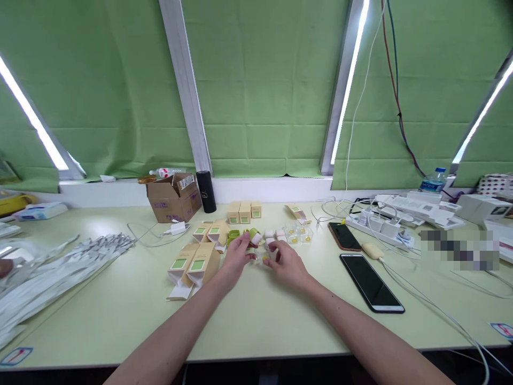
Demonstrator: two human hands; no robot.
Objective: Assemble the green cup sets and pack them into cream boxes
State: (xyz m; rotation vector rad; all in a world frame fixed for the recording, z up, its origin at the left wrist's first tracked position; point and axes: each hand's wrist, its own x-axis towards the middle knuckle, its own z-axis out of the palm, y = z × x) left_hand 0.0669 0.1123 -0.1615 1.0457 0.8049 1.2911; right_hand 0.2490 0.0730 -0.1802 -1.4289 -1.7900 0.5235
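My left hand (pixel 237 255) and my right hand (pixel 287 263) come close together over the middle of the table. Between their closed fingertips is a small clear cup with a yellow bit (pixel 262 258), partly covered by the fingers. Just beyond them lie a green and white round piece (pixel 255 236) and a green cup-shaped piece (pixel 233 235). Several small white jars (pixel 276 234) sit past my right fingers. To their right is a group of clear cups with yellow centres (pixel 298 234). Left of my left hand stand open cream boxes with green labels (pixel 203 263).
Closed small boxes (pixel 245 212) stand farther back, near a cardboard carton (pixel 174 198) and a black cylinder (pixel 206 191). Two phones (pixel 372 282) (pixel 344 236), a power strip (pixel 379 229) and cables lie right. White strips (pixel 52 283) spread left, with another person's hand (pixel 5 267) at the edge.
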